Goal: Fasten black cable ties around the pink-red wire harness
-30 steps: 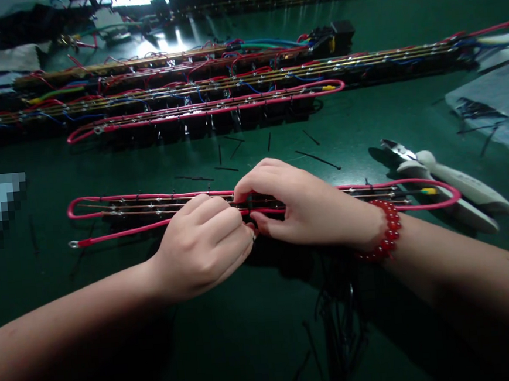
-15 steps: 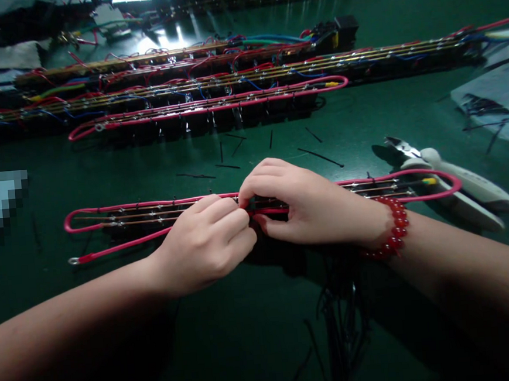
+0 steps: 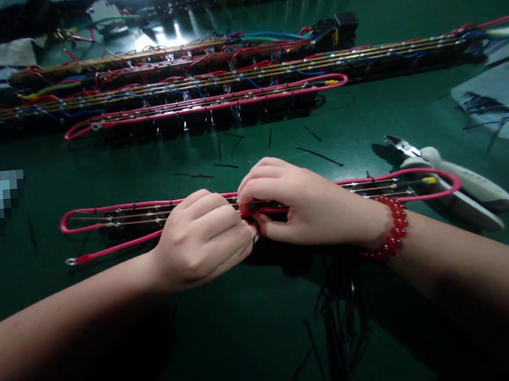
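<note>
A long black socket strip (image 3: 120, 227) lies across the green table, with bare copper wires and a pink wire (image 3: 109, 247) looped around it. My left hand (image 3: 205, 238) is closed in a fist at the strip's middle, fingertips pinched at the wire. My right hand (image 3: 299, 204), with a red bead bracelet (image 3: 393, 226) on the wrist, curls over the strip just to the right, thumb and fingers closed around the pink wire. The fingertips of both hands meet. What they pinch there is too small to name.
Several finished wired strips (image 3: 212, 103) lie in rows at the back. White-handled side cutters (image 3: 447, 178) rest at the right. Cut black tie ends (image 3: 317, 156) are scattered behind my hands, a bunch of black cable ties (image 3: 344, 318) lies near me, and a plastic bag (image 3: 494, 101) at far right.
Both hands stay at the strip's middle. My left fist has tightened and shifted slightly. The strip's left end has slid a little leftward.
</note>
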`<act>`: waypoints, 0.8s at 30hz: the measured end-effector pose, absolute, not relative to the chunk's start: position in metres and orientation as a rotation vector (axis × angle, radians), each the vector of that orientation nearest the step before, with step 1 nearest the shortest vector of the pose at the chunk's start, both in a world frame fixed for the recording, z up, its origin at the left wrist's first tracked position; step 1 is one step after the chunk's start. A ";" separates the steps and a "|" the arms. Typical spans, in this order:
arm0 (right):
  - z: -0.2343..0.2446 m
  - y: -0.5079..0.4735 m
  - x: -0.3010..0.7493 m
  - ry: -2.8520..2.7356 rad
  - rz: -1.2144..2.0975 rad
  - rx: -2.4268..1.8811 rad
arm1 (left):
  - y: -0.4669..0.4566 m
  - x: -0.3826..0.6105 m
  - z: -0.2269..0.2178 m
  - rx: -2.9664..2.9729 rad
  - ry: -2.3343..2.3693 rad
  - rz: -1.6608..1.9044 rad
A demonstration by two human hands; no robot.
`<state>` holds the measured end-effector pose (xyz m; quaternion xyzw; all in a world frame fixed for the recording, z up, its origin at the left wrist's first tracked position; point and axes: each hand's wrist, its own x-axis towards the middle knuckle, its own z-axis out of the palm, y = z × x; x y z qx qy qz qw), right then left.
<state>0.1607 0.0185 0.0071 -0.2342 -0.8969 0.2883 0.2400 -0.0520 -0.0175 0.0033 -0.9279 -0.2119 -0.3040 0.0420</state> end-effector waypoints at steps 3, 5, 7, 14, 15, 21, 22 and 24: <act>0.008 0.019 0.162 -2.457 0.805 -0.628 | -0.019 -0.052 0.003 -2.855 -0.685 -0.937; 0.008 0.019 0.162 -2.461 0.811 -0.617 | -0.019 -0.052 0.003 -2.858 -0.703 -0.952; 0.009 0.019 0.163 -2.469 0.814 -0.612 | -0.020 -0.052 0.002 -2.866 -0.724 -0.974; 0.008 0.020 0.164 -2.498 0.801 -0.615 | -0.021 -0.051 0.003 -2.880 -0.720 -1.009; 0.008 0.020 0.164 -2.504 0.800 -0.619 | -0.021 -0.051 0.004 -2.875 -0.695 -0.999; 0.010 0.020 0.163 -2.512 0.800 -0.638 | -0.020 -0.051 0.006 -2.807 -0.585 -0.886; 0.010 0.020 0.162 -2.513 0.795 -0.645 | -0.020 -0.050 0.005 -2.803 -0.574 -0.860; 0.009 0.019 0.162 -2.511 0.781 -0.655 | -0.019 -0.050 0.004 -2.818 -0.550 -0.785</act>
